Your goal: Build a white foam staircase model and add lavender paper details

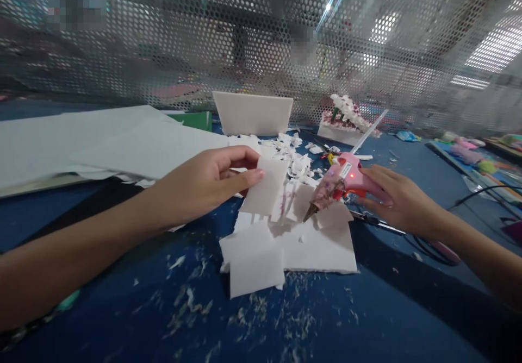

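My left hand (212, 186) pinches a small white foam sheet (266, 186) between thumb and fingers, holding it tilted above a pile of white pieces. My right hand (402, 200) is closed around the handle of a pink hot glue gun (346, 178). Its nozzle points down and left, close over the white pieces, and a clear glue stick (369, 131) sticks out of its back. Below lies a larger white foam board (322, 249). Several cut white rectangles (256, 273) rest on it, some overhanging its front left corner.
White scraps (299, 164) are heaped behind the board. Large white sheets (122, 140) lie at left, and a white panel (253, 114) stands at the back. A craft knife (377, 221) lies under my right hand. A white decorated model (346, 118) stands before the perforated metal screen (261, 37).
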### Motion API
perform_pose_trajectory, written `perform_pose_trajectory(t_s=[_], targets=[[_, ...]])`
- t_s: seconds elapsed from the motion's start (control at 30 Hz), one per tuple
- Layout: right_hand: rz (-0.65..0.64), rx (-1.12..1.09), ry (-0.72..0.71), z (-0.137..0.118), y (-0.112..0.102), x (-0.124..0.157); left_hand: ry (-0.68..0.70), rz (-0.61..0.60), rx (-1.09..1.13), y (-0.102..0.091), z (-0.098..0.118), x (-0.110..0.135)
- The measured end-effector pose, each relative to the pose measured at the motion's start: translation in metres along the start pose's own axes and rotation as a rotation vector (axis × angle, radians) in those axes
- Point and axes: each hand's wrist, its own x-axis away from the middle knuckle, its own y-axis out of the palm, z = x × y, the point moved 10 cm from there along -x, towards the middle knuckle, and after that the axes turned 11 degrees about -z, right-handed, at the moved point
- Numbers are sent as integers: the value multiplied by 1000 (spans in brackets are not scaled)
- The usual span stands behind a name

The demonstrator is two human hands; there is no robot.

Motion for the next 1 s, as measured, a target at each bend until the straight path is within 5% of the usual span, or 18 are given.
perform_pose_trajectory(t_s=[0.6,1.0], targets=[[-5,0,78,20,5,-2,-48,-105,53,18,-11,-3],[-14,30,137,37,7,-5,-48,-63,94,14,-8,-1]])
